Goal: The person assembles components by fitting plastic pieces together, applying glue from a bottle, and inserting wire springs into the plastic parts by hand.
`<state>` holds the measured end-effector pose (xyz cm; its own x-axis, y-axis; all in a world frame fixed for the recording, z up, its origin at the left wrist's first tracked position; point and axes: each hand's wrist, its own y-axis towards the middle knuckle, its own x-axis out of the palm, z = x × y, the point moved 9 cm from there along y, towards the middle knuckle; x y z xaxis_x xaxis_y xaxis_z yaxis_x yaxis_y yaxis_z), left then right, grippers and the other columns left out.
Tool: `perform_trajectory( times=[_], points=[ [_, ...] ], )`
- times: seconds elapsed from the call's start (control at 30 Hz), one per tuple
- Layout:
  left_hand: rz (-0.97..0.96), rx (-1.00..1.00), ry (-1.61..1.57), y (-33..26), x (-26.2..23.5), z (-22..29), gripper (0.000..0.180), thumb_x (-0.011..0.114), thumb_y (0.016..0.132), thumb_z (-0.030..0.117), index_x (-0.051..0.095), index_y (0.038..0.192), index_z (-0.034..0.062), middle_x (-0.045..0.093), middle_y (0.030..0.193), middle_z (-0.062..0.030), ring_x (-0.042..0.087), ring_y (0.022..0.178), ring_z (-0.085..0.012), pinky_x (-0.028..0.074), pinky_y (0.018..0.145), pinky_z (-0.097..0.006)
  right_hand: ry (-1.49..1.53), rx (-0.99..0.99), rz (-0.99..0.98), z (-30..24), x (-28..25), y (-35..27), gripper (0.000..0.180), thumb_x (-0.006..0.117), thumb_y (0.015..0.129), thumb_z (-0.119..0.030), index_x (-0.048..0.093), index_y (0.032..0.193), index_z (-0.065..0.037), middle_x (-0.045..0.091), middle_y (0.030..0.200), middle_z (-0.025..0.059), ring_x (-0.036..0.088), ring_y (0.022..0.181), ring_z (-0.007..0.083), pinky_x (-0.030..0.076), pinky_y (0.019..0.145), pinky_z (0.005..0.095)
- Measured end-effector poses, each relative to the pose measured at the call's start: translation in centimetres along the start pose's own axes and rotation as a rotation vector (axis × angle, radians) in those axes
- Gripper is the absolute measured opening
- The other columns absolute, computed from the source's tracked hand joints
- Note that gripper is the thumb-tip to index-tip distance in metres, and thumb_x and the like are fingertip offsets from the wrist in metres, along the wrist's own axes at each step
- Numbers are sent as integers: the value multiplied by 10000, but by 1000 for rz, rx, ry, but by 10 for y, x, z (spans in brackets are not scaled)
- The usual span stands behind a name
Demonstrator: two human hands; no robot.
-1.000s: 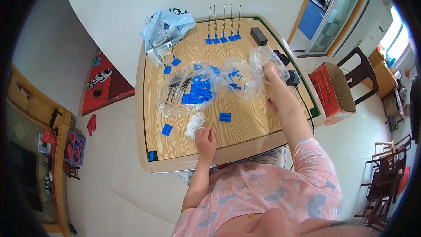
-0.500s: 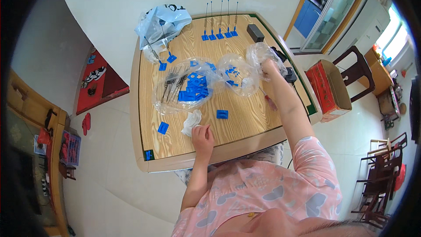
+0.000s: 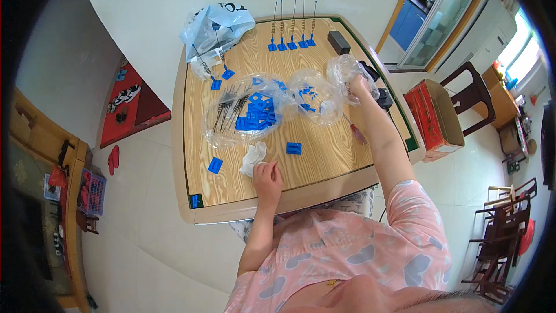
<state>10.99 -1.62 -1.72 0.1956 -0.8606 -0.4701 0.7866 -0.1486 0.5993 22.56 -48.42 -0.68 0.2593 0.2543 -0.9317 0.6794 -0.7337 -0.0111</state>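
Note:
My right hand (image 3: 359, 86) reaches into a clear plastic bag (image 3: 340, 69) at the right side of the table; its fingers are hidden in the folds and contents. My left hand (image 3: 267, 177) rests near the front edge with fingers curled together, beside a crumpled white tissue (image 3: 253, 159); whether it holds something small is hidden. Two blue plastic bases (image 3: 294, 148) (image 3: 215, 165) lie near it. A middle clear bag (image 3: 324, 113) holds small blue pieces. The left clear bag (image 3: 211, 134) holds blue plates (image 3: 258, 119) and dark springs on rods (image 3: 229, 113).
Several assembled spring rods on blue bases (image 3: 292, 45) stand at the back. Two more lean by a light-blue bag (image 3: 223, 29). A dark block (image 3: 338, 42) lies back right, a red-handled screwdriver (image 3: 358, 134) near my right forearm. A cardboard box (image 3: 425, 119) stands right of the table.
The view has shifted very slightly. My right hand has moved a little within the bag; my left hand stays by the tissue.

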Motion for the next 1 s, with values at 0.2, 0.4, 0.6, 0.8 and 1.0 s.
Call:
perform_trajectory(
  times=[0.2, 0.4, 0.6, 0.8, 1.0],
  points=[
    [-3, -5, 3, -3, -1, -4, 124, 616, 765, -3, 625, 883, 33, 579, 808, -107, 537, 819, -291, 453, 736, -389, -7, -9, -6, -4, 2, -7, 289, 700, 681, -79, 653, 926, 67, 631, 1041, 263, 637, 985, 340, 514, 804, 414],
    [-12, -8, 4, 0, 1, -1, 117, 615, 769, 1, 624, 881, 33, 574, 806, -108, 535, 817, -294, 452, 732, -390, 29, 25, 11, 0, 8, 0, 294, 713, 620, -63, 683, 894, 39, 647, 997, 256, 657, 921, 352, 524, 765, 418],
    [-9, -1, 20, -3, 2, -5, 112, 615, 772, 8, 621, 880, 33, 568, 805, -110, 535, 816, -294, 453, 731, -391, -7, 16, -185, -11, 17, -14, 297, 655, 668, -60, 666, 942, 55, 632, 1013, 283, 658, 935, 341, 531, 741, 417],
    [-13, 5, 20, -5, 2, -6, 117, 610, 766, 7, 618, 881, 31, 566, 808, -112, 534, 823, -297, 452, 738, -392, -69, -98, -10, -20, 22, -15, 277, 497, 803, -64, 642, 1000, 67, 625, 1028, 289, 648, 945, 364, 521, 756, 437],
    [-14, 17, 10, -4, 3, -4, 124, 609, 758, -2, 614, 878, 30, 565, 801, -111, 533, 819, -298, 450, 735, -392, -22, -48, -11, -5, 32, 2, 285, 503, 816, -113, 654, 991, 55, 632, 1049, 257, 646, 953, 357, 516, 777, 430]
  ],
)
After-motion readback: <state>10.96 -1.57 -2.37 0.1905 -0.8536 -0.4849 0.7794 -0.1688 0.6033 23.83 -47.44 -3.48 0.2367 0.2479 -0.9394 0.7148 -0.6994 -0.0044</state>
